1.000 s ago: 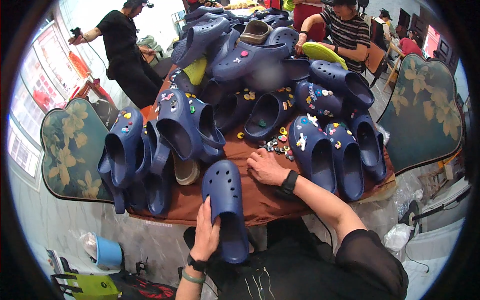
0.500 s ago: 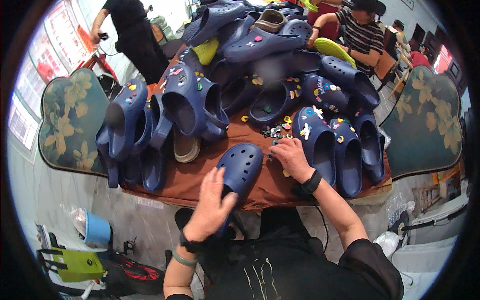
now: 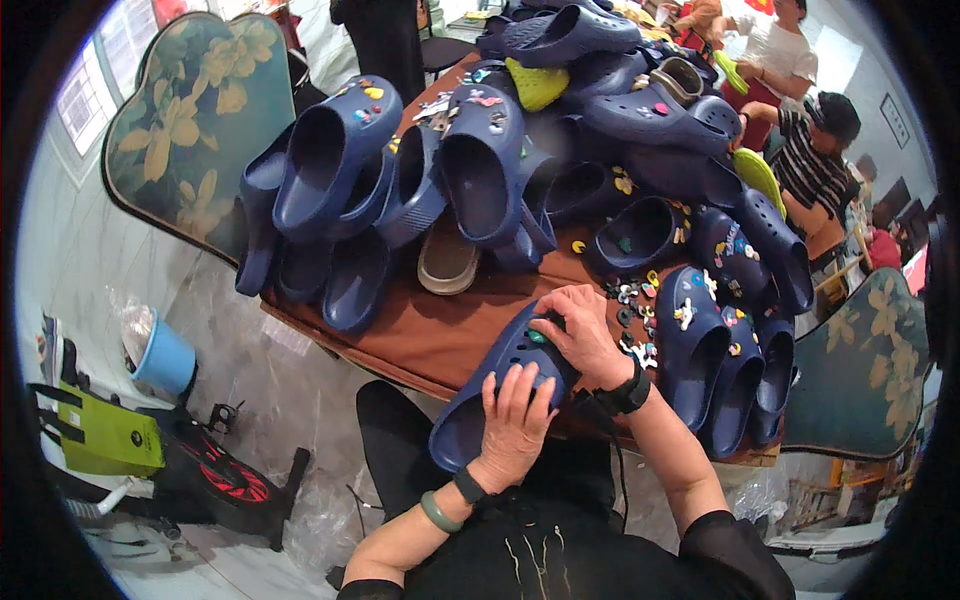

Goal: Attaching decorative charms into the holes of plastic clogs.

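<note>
Spanning the middle of the view: brown table (image 3: 420,335), near edge running from lower left toward lower right, just in front of the body. Heaped across most of the top, navy clogs (image 3: 480,170) in a pile, several overhanging the left edge; bare brown strip only along the near edge. Flanking left and right, floral chair backs (image 3: 180,110), close to the table sides; open floor mainly at lower left. Lying tilted over the near edge, held navy clog (image 3: 500,385), heel end hanging off toward the lap, toe end on the tabletop. Pressed flat on its upper, left hand (image 3: 515,420), fingers spread and curled over the top. Pinching at its toe end, right hand (image 3: 580,335), fingers drawn narrow; whether on a small green charm (image 3: 537,337) there, cannot tell. Scattered just beside the right hand, loose small charms (image 3: 632,300), on bare cloth between clogs.
</note>
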`<state>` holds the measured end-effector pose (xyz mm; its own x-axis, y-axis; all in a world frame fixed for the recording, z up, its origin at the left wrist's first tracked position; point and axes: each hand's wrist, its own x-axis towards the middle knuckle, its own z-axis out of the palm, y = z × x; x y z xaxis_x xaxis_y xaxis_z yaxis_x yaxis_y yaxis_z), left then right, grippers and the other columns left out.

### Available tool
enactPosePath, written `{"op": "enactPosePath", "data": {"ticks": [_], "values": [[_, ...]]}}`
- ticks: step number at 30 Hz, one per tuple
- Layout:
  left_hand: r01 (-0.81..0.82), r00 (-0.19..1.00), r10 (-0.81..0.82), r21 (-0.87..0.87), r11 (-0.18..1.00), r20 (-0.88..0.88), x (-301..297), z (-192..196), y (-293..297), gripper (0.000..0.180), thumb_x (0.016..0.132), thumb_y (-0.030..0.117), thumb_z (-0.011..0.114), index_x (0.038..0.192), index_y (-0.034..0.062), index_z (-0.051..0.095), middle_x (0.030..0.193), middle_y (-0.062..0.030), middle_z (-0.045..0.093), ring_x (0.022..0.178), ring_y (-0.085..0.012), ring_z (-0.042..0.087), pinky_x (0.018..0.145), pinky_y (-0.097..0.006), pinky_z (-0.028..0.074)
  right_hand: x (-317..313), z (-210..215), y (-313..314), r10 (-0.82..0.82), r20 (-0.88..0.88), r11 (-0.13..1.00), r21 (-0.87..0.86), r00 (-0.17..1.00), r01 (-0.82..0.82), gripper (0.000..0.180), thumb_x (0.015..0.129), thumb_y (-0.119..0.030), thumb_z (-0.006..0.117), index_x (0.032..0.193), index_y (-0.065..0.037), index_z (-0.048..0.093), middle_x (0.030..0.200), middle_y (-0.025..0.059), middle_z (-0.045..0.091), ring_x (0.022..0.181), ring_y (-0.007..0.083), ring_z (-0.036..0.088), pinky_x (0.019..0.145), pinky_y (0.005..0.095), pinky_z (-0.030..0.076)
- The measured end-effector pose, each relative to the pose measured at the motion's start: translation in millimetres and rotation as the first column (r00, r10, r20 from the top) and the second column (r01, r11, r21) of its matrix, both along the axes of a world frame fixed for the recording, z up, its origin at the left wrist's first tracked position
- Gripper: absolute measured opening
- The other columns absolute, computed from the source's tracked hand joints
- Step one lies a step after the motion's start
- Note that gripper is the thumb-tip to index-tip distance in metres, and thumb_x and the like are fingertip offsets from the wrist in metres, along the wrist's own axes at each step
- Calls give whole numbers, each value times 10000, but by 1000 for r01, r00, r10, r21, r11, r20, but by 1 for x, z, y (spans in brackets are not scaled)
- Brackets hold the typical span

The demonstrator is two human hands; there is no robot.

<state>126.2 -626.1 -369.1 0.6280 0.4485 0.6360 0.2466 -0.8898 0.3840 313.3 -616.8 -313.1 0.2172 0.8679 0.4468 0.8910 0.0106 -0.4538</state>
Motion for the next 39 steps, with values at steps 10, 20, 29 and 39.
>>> {"op": "enactPosePath", "data": {"ticks": [10, 20, 29, 39], "values": [[49, 997, -49, 9, 999, 56, -4, -2, 0, 529, 885, 87, 652, 1375, 47, 457, 1386, -178, 431, 1330, -365, 411, 1099, -510, 397, -5, 6, 11, 389, -76, 917, -67, 918, -394, 148, 798, -64, 753, 901, -73, 648, 918, 71, 663, 908, 281, 626, 790, 371, 479], [-4, 997, 12, -109, 994, 72, 1, 4, 11, 676, 700, 153, 809, 1301, 236, 511, 1359, -158, 443, 1310, -417, 408, 991, -541, 351, -9, 28, 33, 461, -14, 788, -452, 887, -417, 117, 880, -164, 671, 952, -83, 627, 885, 97, 659, 894, 307, 636, 813, 421, 471], [9, 998, 4, -192, 981, 67, -8, 8, 15, 703, 674, 180, 875, 1260, 171, 487, 1287, -178, 427, 1259, -393, 419, 1020, -545, 335, -8, 38, 7, 609, 73, 745, -395, 790, -537, 223, 894, -216, 632, 1066, -101, 715, 1102, 65, 632, 1058, 267, 581, 883, 421, 456], [72, 995, -49, -272, 960, 92, -8, 2, 17, 837, 687, 241, 897, 1300, 63, 356, 1306, -194, 416, 1240, -400, 414, 1043, -522, 317, -15, 34, -5, 565, 322, 808, -400, 759, -432, 207, 878, -258, 599, 1005, -141, 713, 1038, 29, 615, 1134, 216, 524, 960, 493, 345]]}}
